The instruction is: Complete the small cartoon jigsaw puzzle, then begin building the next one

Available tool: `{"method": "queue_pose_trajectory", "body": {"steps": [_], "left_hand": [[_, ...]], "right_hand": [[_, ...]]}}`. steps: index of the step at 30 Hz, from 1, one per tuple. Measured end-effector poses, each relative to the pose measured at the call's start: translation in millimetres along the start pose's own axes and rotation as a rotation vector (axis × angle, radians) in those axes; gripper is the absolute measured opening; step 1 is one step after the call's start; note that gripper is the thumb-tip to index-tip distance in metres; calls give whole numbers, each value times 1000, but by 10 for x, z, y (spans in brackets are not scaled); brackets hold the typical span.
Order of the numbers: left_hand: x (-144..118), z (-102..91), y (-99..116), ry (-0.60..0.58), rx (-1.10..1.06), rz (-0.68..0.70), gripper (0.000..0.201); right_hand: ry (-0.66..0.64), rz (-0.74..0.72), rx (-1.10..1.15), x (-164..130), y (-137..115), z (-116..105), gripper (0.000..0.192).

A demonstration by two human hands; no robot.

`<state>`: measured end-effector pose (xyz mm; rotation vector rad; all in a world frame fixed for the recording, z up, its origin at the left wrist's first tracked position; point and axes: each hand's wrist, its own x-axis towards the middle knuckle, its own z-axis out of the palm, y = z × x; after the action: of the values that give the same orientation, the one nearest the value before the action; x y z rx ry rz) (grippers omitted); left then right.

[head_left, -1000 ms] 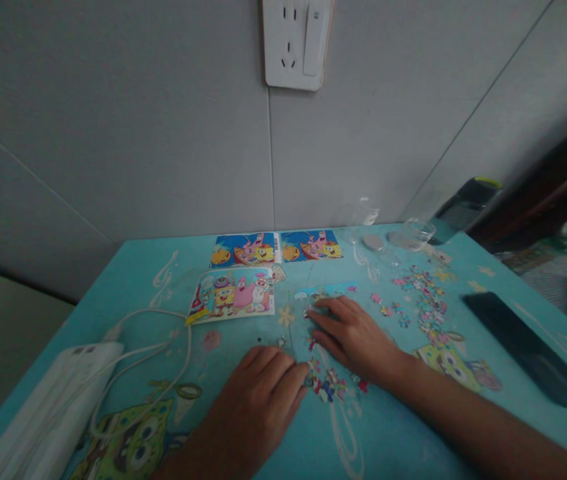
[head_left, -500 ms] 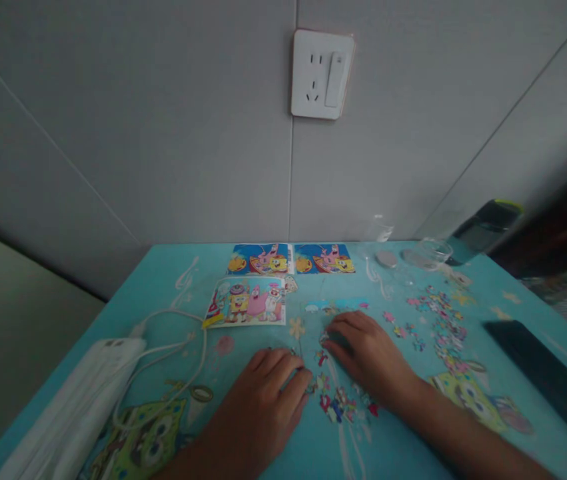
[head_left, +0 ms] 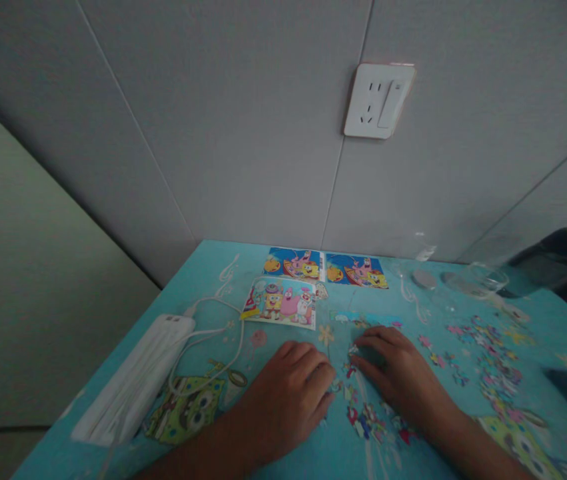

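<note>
left hand (head_left: 290, 387) flat, fingers spread, holding nothing; right hand (head_left: 398, 373) likewise, fingertips on loose puzzle pieces (head_left: 368, 420), near table (head_left: 203, 280) centre

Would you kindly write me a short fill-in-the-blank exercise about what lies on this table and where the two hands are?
1. Both hands, the left hand and the right hand, rest palm-down on the ____ cartoon-printed tablecloth.
2. The small loose colourful puzzle pieces lie between the two ____.
3. The white power strip lies on the person's ____ side.
4. The white wall socket is mounted on the grey ____.

Missing words: turquoise; hands; left; wall
</note>
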<state>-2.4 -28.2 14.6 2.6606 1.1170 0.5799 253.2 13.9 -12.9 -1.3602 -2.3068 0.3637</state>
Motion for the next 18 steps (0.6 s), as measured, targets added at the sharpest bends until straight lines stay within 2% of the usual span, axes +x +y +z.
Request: {"method": "queue_pose_trajectory", "body": {"steps": [5,11,18], "left_hand": [[27,-62,-131,84,77,-54,13],[4,-46,-190,193,97,-15,19],[-8,29,-261,187,127,15,20]], "right_hand": [[-18,13,99,36,15,-13,16],[-32,83,164,16,-78,-13,17],[-7,-4,140,11,-128,16,18]]}}
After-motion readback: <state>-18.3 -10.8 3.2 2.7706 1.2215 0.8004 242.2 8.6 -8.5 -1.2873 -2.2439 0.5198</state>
